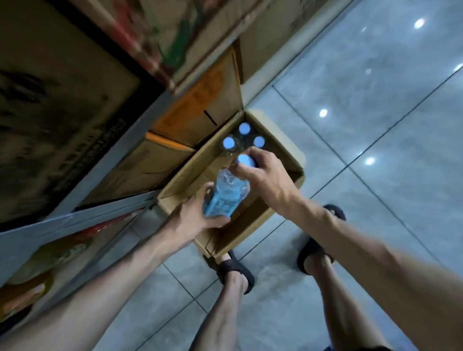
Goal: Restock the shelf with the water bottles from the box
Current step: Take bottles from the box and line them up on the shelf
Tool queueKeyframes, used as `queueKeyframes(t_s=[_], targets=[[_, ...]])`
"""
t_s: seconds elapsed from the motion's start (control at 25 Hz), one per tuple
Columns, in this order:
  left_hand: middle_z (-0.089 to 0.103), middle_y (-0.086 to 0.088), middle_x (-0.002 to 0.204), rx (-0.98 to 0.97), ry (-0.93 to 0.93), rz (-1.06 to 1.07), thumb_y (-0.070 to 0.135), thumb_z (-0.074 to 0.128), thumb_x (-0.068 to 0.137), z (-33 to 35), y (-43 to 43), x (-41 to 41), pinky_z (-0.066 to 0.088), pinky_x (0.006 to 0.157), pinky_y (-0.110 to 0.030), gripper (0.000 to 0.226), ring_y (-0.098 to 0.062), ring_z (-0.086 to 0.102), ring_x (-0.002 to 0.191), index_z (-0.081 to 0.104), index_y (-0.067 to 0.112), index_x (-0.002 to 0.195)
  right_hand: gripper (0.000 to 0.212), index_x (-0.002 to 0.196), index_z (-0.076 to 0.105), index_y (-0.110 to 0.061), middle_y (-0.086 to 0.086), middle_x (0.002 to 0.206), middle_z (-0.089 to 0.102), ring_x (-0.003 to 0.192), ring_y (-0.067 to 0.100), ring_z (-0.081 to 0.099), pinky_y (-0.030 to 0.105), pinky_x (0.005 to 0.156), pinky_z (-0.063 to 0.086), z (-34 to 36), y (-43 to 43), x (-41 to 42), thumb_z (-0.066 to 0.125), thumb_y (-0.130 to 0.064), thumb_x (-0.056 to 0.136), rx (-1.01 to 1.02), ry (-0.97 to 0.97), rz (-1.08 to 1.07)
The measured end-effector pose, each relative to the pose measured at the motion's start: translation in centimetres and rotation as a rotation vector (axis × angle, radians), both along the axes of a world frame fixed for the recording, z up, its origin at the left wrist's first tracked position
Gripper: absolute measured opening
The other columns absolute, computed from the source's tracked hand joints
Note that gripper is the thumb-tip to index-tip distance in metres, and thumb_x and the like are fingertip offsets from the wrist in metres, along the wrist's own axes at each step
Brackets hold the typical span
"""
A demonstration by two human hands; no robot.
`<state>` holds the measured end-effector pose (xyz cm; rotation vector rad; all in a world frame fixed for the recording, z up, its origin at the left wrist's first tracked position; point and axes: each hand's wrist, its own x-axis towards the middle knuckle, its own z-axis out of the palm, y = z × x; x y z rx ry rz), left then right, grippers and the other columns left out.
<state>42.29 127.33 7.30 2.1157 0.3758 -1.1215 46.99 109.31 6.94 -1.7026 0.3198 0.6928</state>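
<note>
Right fingers (254, 153) curled over a round pale-blue cap (244, 160), right hand (267, 179) arched above it. Left fingers (206, 190) and thumb clamped round the water bottle (225, 196): crinkled clear plastic, blue label, tilted, held above the cardboard box (288, 164). We take the cap to be this bottle's own. Left hand (189, 218) sits under the label's lower edge. In the far corner of the box we note three more bottles (229, 143), upright, caps clustered. Box corrugated, brown, flaps open, beside a grey metal shelf (115, 158) loaded with blurred cartons. Glossy grey floor tiles (358, 114); dark strapped sandals (237, 272)
</note>
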Motion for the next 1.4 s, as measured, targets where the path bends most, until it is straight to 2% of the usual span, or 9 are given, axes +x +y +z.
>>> queueKeyframes(t_s=[0.2, 0.28, 0.44, 0.68, 0.88, 1.0, 1.12, 1.28, 1.4], targets=[[0.064, 0.020, 0.090, -0.166, -0.049, -0.019, 0.052, 0.084, 0.037, 17.7, -4.8, 5.0, 0.042, 0.062, -0.003, 0.080, -0.002, 0.061, 0.085, 0.052, 0.029, 0.107, 0.037, 0.083, 0.062, 0.000, 0.004, 0.068, 0.056, 0.064, 0.014, 0.051, 0.035, 0.060, 0.044, 20.3, -4.9, 3.9, 0.065, -0.035, 0.073, -0.029, -0.067, -0.072], [0.070, 0.021, 0.083, -0.272, -0.068, -0.014, 0.034, 0.093, 0.050, 26.7, -6.3, 6.7, 0.046, 0.065, -0.006, 0.060, 0.001, 0.065, 0.083, 0.057, 0.029, 0.098, 0.035, 0.082, 0.062, -0.002, 0.008, 0.068, 0.057, 0.063, 0.020, 0.051, 0.034, 0.059, 0.043, 29.7, -6.2, 5.8, 0.064, -0.037, 0.076, -0.122, -0.183, 0.028], [0.073, -0.005, 0.105, -0.445, -0.145, 0.026, 0.011, 0.082, 0.072, 42.3, -7.7, 7.6, 0.056, 0.084, -0.033, 0.045, -0.018, 0.069, 0.098, 0.063, 0.011, 0.113, 0.036, 0.087, 0.057, -0.012, 0.002, 0.076, 0.061, 0.071, 0.021, 0.057, 0.033, 0.060, 0.044, 45.0, -6.8, 8.0, 0.066, -0.047, 0.080, -0.224, -0.415, 0.196], [0.073, 0.005, 0.106, -0.268, -0.396, 0.155, 0.020, 0.081, 0.075, 58.9, -7.8, 6.5, 0.056, 0.089, -0.032, 0.037, -0.006, 0.069, 0.097, 0.063, 0.030, 0.106, 0.070, 0.118, 0.042, -0.012, 0.008, 0.109, 0.060, 0.099, 0.029, 0.060, 0.042, 0.083, 0.050, 60.6, -5.1, 9.1, 0.065, -0.063, 0.077, -0.338, -0.563, 0.407], [0.066, 0.015, 0.109, 0.139, -0.622, 0.189, 0.051, 0.080, 0.063, 64.4, -7.2, 5.7, 0.051, 0.082, -0.024, 0.070, -0.005, 0.061, 0.100, 0.045, 0.035, 0.122, 0.063, 0.112, 0.040, -0.011, 0.001, 0.094, 0.058, 0.081, 0.011, 0.060, 0.018, 0.057, 0.048, 65.8, -2.8, 9.7, 0.080, -0.039, 0.071, -0.132, -0.385, 0.291], [0.066, 0.019, 0.102, -0.308, -0.565, 0.436, 0.024, 0.077, 0.079, 66.2, -5.5, 5.2, 0.046, 0.070, -0.007, 0.052, 0.004, 0.064, 0.093, 0.048, 0.028, 0.122, 0.048, 0.103, 0.051, -0.009, 0.007, 0.093, 0.067, 0.088, 0.019, 0.070, 0.035, 0.074, 0.059, 67.2, -1.5, 11.4, 0.082, -0.026, 0.070, 0.094, -0.314, 0.346], [0.074, -0.001, 0.104, -0.568, -0.438, 0.573, 0.017, 0.068, 0.084, 67.4, -2.6, 4.6, 0.054, 0.073, -0.016, 0.034, -0.010, 0.069, 0.092, 0.064, 0.010, 0.117, 0.040, 0.103, 0.058, -0.001, 0.015, 0.096, 0.071, 0.091, 0.022, 0.071, 0.042, 0.083, 0.058, 68.1, -0.2, 12.8, 0.079, -0.022, 0.075, 0.200, -0.314, 0.518], [0.074, -0.007, 0.106, -0.552, -0.488, 0.619, 0.016, 0.070, 0.083, 66.2, 0.0, 4.6, 0.055, 0.079, -0.022, 0.033, -0.016, 0.070, 0.096, 0.065, 0.006, 0.115, 0.027, 0.104, 0.069, 0.001, 0.012, 0.103, 0.073, 0.103, 0.028, 0.069, 0.043, 0.097, 0.052, 68.4, 3.0, 13.5, 0.075, -0.011, 0.080, 0.274, -0.281, 0.674], [0.073, -0.002, 0.108, -0.437, -0.567, 0.662, 0.024, 0.076, 0.079, 64.4, 1.4, 5.4, 0.056, 0.088, -0.031, 0.044, -0.014, 0.069, 0.098, 0.060, 0.011, 0.117, 0.028, 0.100, 0.073, -0.007, 0.006, 0.100, 0.076, 0.097, 0.019, 0.072, 0.040, 0.095, 0.054, 68.6, 5.6, 14.4, 0.080, -0.017, 0.076, 0.111, -0.360, 0.787]])
